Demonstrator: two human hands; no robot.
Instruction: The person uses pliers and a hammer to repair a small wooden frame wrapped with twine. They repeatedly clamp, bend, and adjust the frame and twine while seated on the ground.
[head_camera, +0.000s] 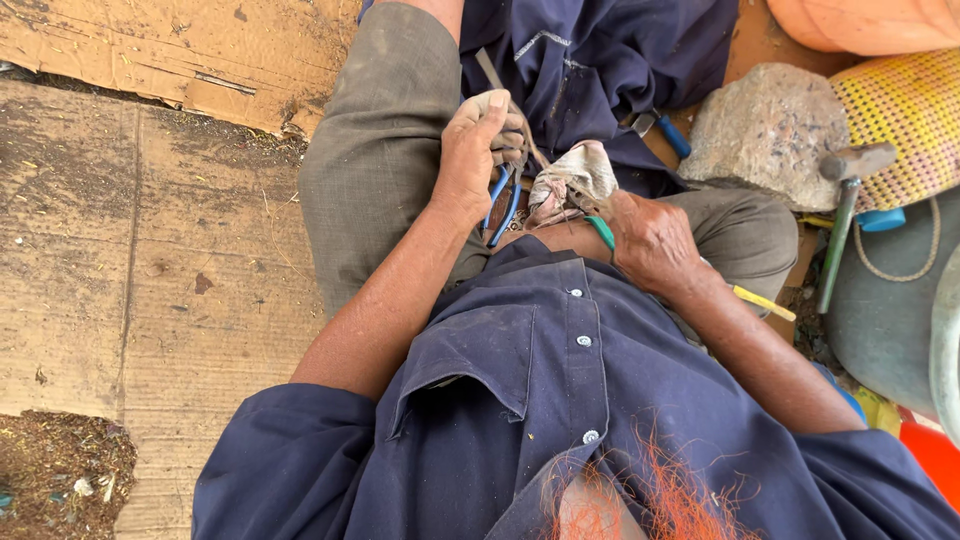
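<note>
Blue-handled pliers (503, 203) (upright) beside crumpled cloth (575, 178)

Navy blue shirt (560, 400) with white buttons; blue-handled pliers (503, 200) at twelve o'clock. Grey stone (765, 135), green-handled hammer (842, 225) and yellow-pink checked weave (900, 110) at two o'clock. Orange fibres (660, 495) at six.

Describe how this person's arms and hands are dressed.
Both arms wear dark navy shirt sleeves rolled up above the elbows, forearms bare. The left hand and right hand are bare: no gloves, rings or watch visible. The shirt has a buttoned front and a chest pocket.
</note>
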